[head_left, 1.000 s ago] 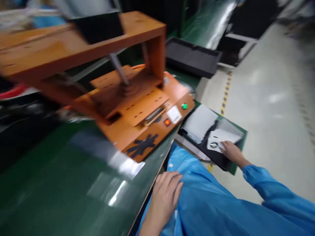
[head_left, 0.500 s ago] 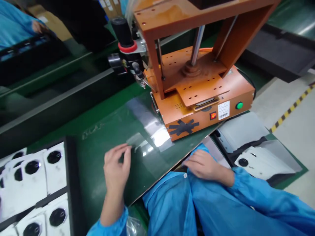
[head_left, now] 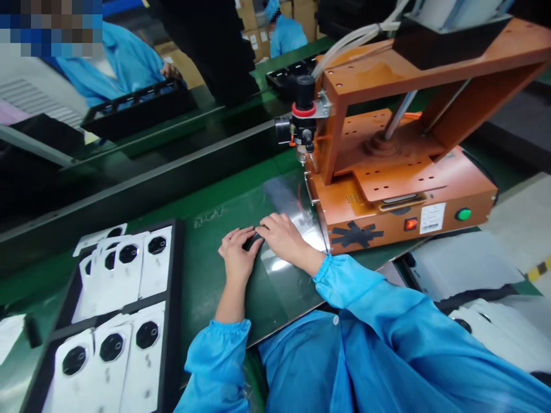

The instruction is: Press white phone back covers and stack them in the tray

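Note:
My left hand [head_left: 239, 252] is over the green tabletop with its fingers curled and the thumb close to the fingertips. A small dark patch shows between that thumb and the fingers; what is there I cannot make out. My right hand [head_left: 284, 236] meets it from the right, fingers bent together and their tips touching or nearly touching the left fingertips. Whatever the right fingers pinch is hidden. Beneath both hands lies a shiny clear sheet [head_left: 275, 287] on the table.
An orange press machine [head_left: 370, 221] stands at the right. On the left, a black tray [head_left: 175, 275] holds several white phone back covers [head_left: 155, 275]. More white covers [head_left: 495, 321] lie at the lower right. Across a dark rail, a person in blue [head_left: 133, 57] is beside another black tray [head_left: 133, 112].
My right hand has left my lap and come up to my left hand on the table. The camera view has swung left, bringing more of the tray and the far bench into sight.

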Tool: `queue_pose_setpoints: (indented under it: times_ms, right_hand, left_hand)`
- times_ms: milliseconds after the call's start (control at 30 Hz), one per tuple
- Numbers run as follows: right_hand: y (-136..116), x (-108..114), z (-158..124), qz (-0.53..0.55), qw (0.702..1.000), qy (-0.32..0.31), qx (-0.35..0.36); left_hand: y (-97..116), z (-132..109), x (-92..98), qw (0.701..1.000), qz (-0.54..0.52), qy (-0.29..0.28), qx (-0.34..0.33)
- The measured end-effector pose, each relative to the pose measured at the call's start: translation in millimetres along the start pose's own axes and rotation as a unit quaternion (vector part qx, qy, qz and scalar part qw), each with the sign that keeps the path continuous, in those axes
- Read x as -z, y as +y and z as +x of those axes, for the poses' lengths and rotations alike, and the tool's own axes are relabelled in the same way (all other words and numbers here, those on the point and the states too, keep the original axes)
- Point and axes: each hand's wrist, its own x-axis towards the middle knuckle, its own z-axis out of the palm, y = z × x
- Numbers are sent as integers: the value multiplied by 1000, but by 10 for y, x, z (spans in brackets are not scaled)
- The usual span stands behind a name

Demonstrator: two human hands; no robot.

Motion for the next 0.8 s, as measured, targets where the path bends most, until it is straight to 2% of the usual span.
queue_pose_setpoints:
  times_ms: [267, 433, 533, 633, 733, 800]
  right_hand:
    - [-21, -58, -22, -13, 998, -9, 62]
    - [-22, -22, -57, -50, 998, 8, 48]
    - [-73, 135, -228, -55, 997, 47, 41]
    - [-155, 359, -486, -37, 992, 115, 28]
    - [-205, 555, -710, 24, 984, 173, 18]
    - [-199, 647, -819, 85, 977, 193, 20]
  left_hand:
    - [99, 16, 7, 1000, 15, -9, 12]
    - [149, -28, 131, 996, 48, -69, -35]
    - [134, -67, 196, 992, 49, -99, -58]
    - [146, -73, 201, 992, 39, -103, -63]
    - [221, -86, 247, 993, 29, -95, -59]
    - [264, -172, 384, 997, 24, -64, -47]
